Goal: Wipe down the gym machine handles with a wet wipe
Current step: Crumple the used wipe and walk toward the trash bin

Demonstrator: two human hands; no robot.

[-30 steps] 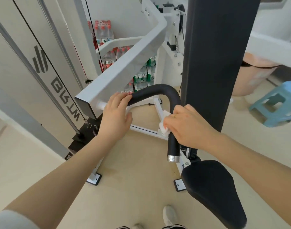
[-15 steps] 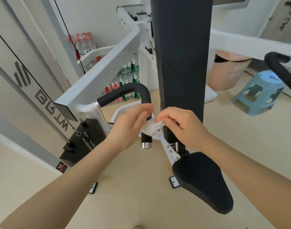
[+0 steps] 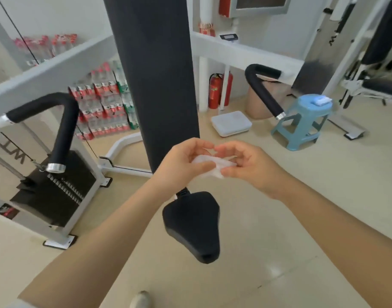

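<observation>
A crumpled white wet wipe is held between both hands in front of the machine's black back pad. My left hand pinches its left side and my right hand pinches its right side. The left black padded handle curves down at the far left, well away from both hands. The right black padded handle hangs at the upper right, also untouched. The black seat sits just below my hands.
A weight stack stands at the lower left. Stacked packs of bottled water line the back wall. A blue stool with a wipe packet, a white scale, a bin and red fire extinguishers stand to the right.
Both hands left the left handle and came together at the centre holding the wipe. The view swung right, so the left handle now sits far left and the right handle shows.
</observation>
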